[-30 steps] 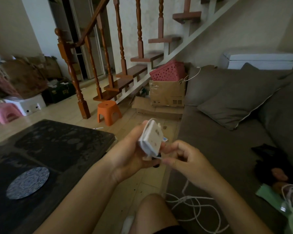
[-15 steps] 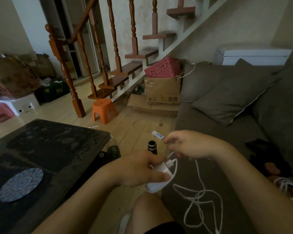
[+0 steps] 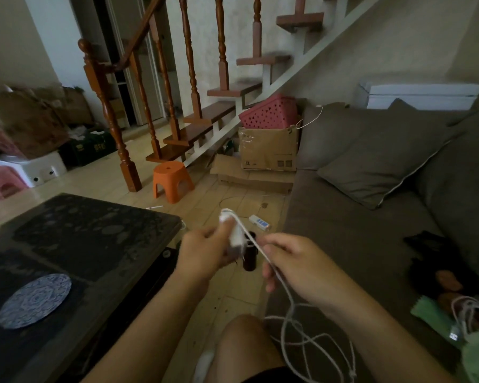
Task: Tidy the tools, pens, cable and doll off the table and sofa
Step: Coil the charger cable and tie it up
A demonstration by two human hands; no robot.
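Between bench (image 3: pixel 94 230) and sofa (image 3: pixel 357 244), over the floor (image 3: pixel 233 297): gripping a white charger block (image 3: pixel 235 232) in the left hand (image 3: pixel 205 254), pinching its cable (image 3: pixel 285 291) taut in the right hand (image 3: pixel 299 269), slack looped on the sofa seat; doll (image 3: pixel 448 280) lying farther right.

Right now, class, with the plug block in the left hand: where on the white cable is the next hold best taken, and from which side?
On the white cable, probably the single strand just below the right hand, pinched from above. There it hangs free, the plug block gripped in the left hand; lower down it tangles in loops on the sofa.
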